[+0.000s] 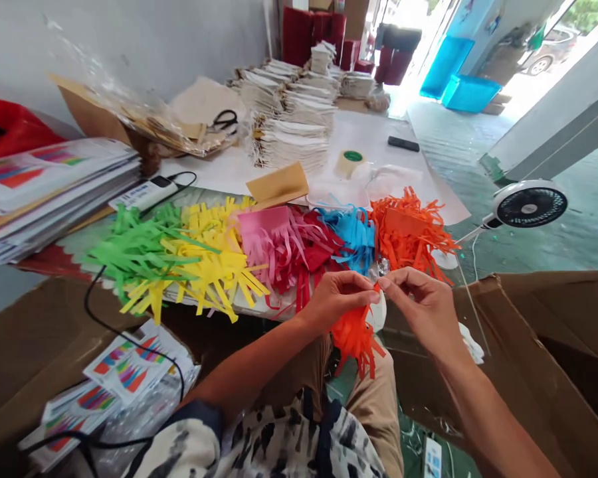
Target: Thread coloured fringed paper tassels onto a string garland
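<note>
Both my hands meet just past the table's front edge, over my lap. My left hand [339, 299] is closed in a pinch on the top of an orange paper tassel [356, 335], whose cut strips hang down over my knee. Thumb and fingertips of my right hand [418, 299] pinch the same top end from the other side. Beyond them lie heaps of fringed paper: orange [411, 226], blue [356, 236], pink [266, 232], yellow [219, 259] and green [139, 245]. A dark red fringe [323, 245] lies between the pink and the blue.
Stacked white bundles [294, 133] fill the table's back, near a tape roll [351, 162], a black phone-like object [403, 143] and scissors [224, 121]. A fan [531, 204] stands right. Cardboard boxes [543, 345] flank me. Printed cards [124, 372] lie lower left, under a black cable [129, 338].
</note>
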The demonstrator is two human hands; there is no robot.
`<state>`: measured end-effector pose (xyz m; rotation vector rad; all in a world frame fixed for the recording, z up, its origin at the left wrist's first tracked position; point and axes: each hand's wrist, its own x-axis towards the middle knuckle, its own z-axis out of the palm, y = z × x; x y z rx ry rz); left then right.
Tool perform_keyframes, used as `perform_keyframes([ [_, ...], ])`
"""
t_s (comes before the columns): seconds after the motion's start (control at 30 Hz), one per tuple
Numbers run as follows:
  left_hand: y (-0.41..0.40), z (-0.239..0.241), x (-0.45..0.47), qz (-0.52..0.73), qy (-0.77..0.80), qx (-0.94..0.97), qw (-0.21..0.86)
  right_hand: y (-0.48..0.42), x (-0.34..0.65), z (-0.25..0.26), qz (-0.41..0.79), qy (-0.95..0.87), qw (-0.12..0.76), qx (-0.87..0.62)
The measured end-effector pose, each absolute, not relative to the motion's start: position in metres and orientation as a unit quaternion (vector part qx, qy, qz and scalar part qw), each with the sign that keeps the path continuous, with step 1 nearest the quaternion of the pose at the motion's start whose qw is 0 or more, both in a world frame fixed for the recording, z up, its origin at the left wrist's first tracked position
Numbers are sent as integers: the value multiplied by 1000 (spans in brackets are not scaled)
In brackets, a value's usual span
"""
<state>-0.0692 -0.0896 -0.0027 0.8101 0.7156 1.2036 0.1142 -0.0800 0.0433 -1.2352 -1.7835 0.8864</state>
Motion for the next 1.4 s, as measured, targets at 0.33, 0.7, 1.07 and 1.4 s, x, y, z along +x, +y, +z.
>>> perform_keyframes([
  [0.33, -34, -13, -89, 534, 329, 314, 713, 142, 50, 31, -7, -827, 156, -541],
  [0.7, -34, -18, -92, 487, 311, 266, 771, 211, 13, 23, 27, -833, -32, -552],
  [1.07, -28, -27, -89, 527, 286, 281, 749, 195, 20, 33, 57, -821, -1, -568],
  [1.4, -28, -19, -91, 586, 341, 322, 661, 94, 62, 42, 182, -790, 248, -530],
])
